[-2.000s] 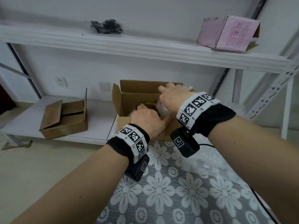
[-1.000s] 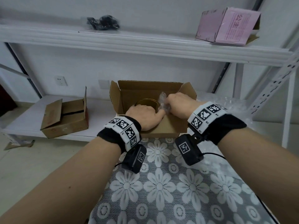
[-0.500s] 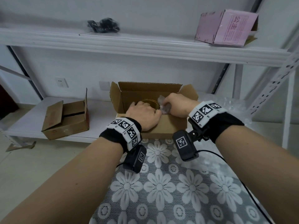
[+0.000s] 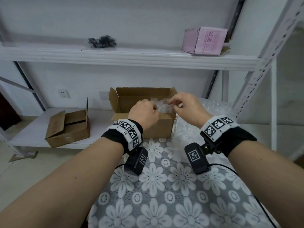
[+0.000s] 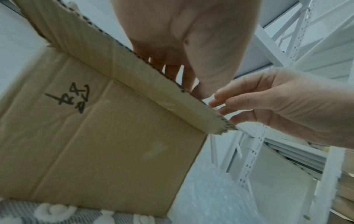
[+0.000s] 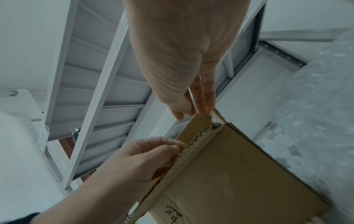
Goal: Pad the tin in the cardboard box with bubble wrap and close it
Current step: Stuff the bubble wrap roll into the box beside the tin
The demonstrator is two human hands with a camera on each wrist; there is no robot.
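Observation:
The open cardboard box (image 4: 161,129) stands at the far edge of the table, its flaps up. Above its opening both hands hold a crumpled piece of clear bubble wrap (image 4: 162,105) between them. My left hand (image 4: 155,109) grips its left end with curled fingers, and my right hand (image 4: 171,104) pinches its right end. The tin is hidden inside the box. From the left wrist view, the left hand (image 5: 182,72) reaches over the box flap (image 5: 134,75). The right wrist view shows the right hand (image 6: 193,112) above the box corner (image 6: 216,125).
A large sheet of bubble wrap (image 4: 213,112) lies right of the box on the floral tablecloth (image 4: 164,195). A second cardboard box (image 4: 69,125) sits on the low shelf to the left. A pink box (image 4: 205,41) is on the upper shelf. A perforated shelf upright (image 4: 256,79) rises at right.
Both hands came up out of the box. The right hand lifted the crumpled wrap, and the left hand left the tin's side to take its other end.

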